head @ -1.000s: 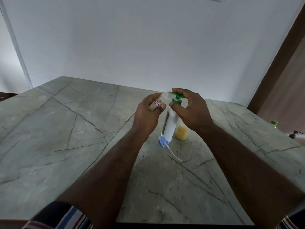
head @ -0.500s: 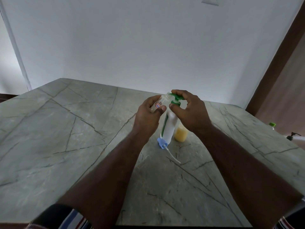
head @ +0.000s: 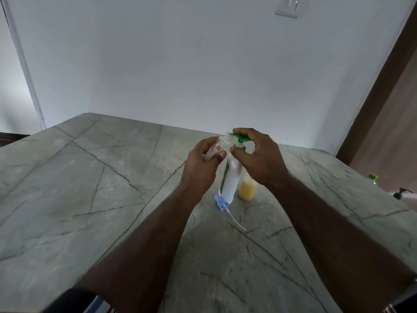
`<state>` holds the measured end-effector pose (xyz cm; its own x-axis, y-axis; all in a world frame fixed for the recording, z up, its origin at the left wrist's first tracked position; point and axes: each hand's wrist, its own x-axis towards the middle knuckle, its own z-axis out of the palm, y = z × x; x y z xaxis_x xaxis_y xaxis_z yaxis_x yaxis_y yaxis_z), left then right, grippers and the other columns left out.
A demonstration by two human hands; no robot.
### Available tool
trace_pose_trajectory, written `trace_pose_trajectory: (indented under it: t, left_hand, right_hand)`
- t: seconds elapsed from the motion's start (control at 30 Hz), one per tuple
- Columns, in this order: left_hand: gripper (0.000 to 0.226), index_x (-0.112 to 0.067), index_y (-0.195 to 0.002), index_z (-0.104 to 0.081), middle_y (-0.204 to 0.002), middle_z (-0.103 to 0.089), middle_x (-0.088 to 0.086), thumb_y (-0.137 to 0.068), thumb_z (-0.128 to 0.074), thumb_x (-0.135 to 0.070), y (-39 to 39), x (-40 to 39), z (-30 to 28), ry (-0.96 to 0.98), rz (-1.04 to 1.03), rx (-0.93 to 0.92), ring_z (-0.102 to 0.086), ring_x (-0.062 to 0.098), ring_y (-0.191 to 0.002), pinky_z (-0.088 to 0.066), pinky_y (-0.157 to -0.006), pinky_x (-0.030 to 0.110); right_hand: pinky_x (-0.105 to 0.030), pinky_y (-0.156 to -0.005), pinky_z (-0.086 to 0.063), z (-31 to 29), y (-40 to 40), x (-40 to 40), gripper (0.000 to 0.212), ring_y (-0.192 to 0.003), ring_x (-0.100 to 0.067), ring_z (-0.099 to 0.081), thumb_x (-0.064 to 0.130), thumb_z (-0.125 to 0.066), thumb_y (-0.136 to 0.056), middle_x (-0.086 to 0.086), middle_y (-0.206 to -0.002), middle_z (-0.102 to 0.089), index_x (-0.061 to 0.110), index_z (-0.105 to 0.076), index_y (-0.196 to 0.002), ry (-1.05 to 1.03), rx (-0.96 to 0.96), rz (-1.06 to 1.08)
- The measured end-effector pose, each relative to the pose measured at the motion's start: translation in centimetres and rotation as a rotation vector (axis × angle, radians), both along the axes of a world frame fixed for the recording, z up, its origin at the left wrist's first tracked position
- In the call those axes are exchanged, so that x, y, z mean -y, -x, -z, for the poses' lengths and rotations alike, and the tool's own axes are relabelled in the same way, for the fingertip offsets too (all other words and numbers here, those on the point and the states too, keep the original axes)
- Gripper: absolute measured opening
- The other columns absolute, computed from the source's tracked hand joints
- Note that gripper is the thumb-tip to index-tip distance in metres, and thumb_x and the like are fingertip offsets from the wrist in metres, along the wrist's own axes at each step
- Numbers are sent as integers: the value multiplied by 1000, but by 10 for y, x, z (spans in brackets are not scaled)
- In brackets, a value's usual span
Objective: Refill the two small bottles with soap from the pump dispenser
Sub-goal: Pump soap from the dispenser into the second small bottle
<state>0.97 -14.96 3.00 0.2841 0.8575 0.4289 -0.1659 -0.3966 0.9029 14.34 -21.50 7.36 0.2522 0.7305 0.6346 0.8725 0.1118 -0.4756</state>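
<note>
A white pump dispenser [head: 230,181] with a green pump head [head: 241,137] stands on the marble table [head: 90,188]. My right hand [head: 257,159] rests over the pump head, fingers curled on top and thumb at its neck. My left hand [head: 203,161] grips a small clear bottle [head: 220,144] with a red-and-white label, tilted so its open mouth sits under the green spout. A second small bottle [head: 247,189], filled with yellow soap, stands just right of the dispenser, partly hidden by my right wrist.
A blue spray cap with a white dip tube [head: 222,203] lies on the table in front of the dispenser. At the far right edge are a green-capped bottle [head: 373,178] and a dark pump top [head: 402,193]. A white wall rises behind the table.
Both hands stay at the dispenser and the clear bottle stays at the spout. The view has tilted up a little, showing more wall.
</note>
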Motion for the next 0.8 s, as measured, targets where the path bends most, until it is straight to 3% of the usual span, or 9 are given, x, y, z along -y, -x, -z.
trace_pose_trajectory:
  t: [0.4,0.8]
  left_hand:
    - [32,-18,-127,-63,-112,-69,-12,-95,-65,-18,0,0,2,-11,-10,-34,-65,0,-100,-53,-87,23]
    - [32,-20,-127,-63,-111,-68,-15,-94,-66,-18,-3,-3,5,-25,-24,-49,-63,-5,-99,-48,-81,15]
  right_hand:
    - [-23,-98,-35,-3,-1,3,45,-118,-9,-49,28,-67,-87,10,-126,-61,24,-59,-130,41,4,3]
    - [-26,-99,-40,11,1,0,44,-115,-7,-52,29,-67,-85,13,-124,-63,26,-59,-128,-21,-25,19]
